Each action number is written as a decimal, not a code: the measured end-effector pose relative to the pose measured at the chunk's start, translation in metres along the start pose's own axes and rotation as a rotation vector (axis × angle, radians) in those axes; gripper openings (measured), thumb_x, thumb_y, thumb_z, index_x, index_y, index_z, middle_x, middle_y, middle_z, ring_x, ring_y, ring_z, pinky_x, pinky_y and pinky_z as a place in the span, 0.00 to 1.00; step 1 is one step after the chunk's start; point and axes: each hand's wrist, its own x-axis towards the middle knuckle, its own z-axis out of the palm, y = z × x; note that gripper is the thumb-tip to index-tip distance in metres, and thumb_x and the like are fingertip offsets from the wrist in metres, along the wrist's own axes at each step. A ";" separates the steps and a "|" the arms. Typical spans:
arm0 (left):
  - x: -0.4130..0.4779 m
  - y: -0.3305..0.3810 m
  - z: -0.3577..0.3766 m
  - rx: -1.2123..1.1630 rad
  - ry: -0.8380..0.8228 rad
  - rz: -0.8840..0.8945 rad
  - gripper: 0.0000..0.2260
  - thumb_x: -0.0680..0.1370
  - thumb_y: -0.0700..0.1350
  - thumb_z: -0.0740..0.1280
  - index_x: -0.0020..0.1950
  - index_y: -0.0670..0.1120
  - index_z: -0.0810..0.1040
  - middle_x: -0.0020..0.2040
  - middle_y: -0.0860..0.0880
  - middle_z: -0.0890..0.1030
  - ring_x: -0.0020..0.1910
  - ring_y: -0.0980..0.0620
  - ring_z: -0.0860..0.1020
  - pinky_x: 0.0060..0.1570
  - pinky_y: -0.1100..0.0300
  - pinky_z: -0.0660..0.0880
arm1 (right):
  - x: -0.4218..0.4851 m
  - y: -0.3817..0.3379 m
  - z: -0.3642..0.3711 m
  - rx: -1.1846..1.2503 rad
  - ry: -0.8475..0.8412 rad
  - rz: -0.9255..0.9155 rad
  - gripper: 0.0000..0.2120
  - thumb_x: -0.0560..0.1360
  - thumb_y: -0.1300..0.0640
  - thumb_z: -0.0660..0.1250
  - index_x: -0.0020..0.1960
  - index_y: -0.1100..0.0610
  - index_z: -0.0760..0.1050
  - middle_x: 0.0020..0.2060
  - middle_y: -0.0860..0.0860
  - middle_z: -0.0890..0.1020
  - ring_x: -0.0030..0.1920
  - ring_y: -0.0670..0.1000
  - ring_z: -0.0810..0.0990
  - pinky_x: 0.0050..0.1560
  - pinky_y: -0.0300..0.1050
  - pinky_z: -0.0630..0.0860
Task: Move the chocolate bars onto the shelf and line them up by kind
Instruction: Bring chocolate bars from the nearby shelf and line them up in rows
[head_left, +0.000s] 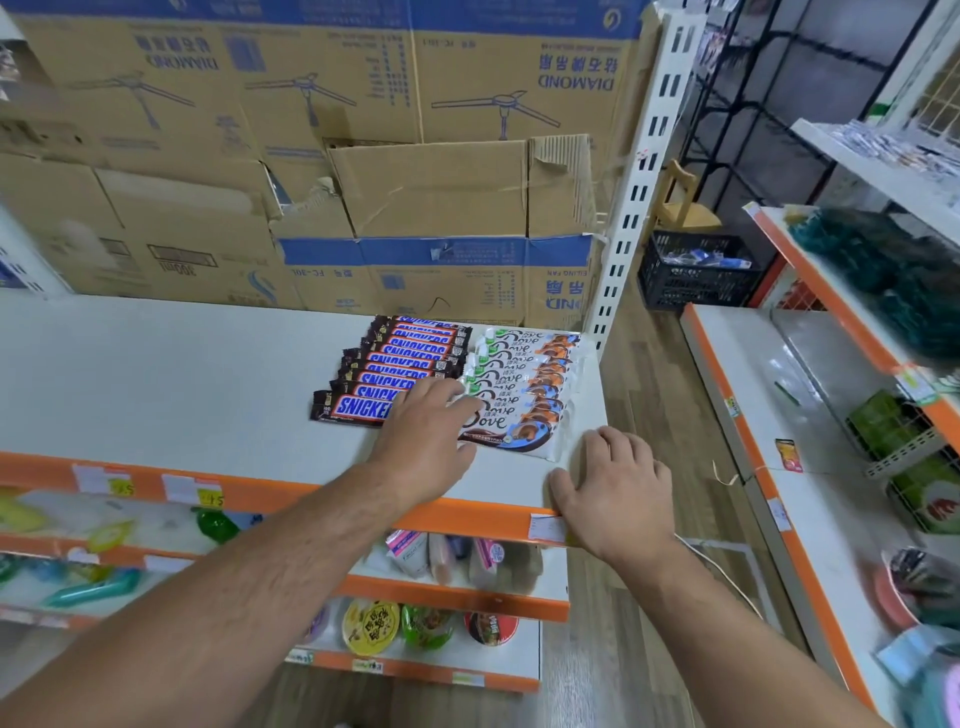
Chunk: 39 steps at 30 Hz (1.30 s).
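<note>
A: Risk? Left hand (423, 431) lies flat, fingers spread, across the front Snickers bars (395, 371) and Dove bars (519, 384); a sideways nudge could fan those glossy, slippery wrappers out of line.

B: Right hand (615, 491)?

A: Open, empty, flat on the shelf (156, 374) corner. Both overlapping rows sit on that smooth white shelf, close to its right edge; the Dove could slide off.

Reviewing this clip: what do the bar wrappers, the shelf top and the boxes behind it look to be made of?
Snickers wrappers: glossy printed film, likely plastic, with sheen. Dove wrappers: the same kind of film, white. Shelf top: smooth matte white, probably painted metal or laminate; orange front edge. Boxes: brown corrugated cardboard, with torn flaps.
</note>
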 end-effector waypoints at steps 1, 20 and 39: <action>-0.003 -0.005 -0.003 -0.020 0.021 -0.010 0.21 0.76 0.50 0.69 0.69 0.52 0.74 0.67 0.52 0.71 0.68 0.49 0.65 0.69 0.48 0.63 | 0.000 -0.001 -0.003 -0.030 -0.017 0.001 0.25 0.74 0.37 0.56 0.62 0.52 0.73 0.65 0.49 0.74 0.66 0.54 0.68 0.61 0.53 0.67; -0.092 -0.220 -0.081 -0.034 0.003 -0.292 0.21 0.76 0.56 0.64 0.68 0.55 0.72 0.65 0.53 0.74 0.67 0.49 0.67 0.64 0.53 0.65 | -0.002 -0.254 -0.018 0.016 -0.118 -0.319 0.23 0.69 0.41 0.61 0.57 0.54 0.77 0.51 0.54 0.80 0.54 0.60 0.76 0.52 0.54 0.76; -0.236 -0.502 -0.178 -0.068 0.063 -0.629 0.20 0.74 0.59 0.64 0.64 0.54 0.76 0.59 0.50 0.79 0.61 0.48 0.75 0.62 0.55 0.70 | -0.001 -0.616 0.050 0.166 -0.350 -0.692 0.27 0.76 0.40 0.62 0.71 0.48 0.68 0.67 0.48 0.73 0.68 0.52 0.69 0.63 0.46 0.69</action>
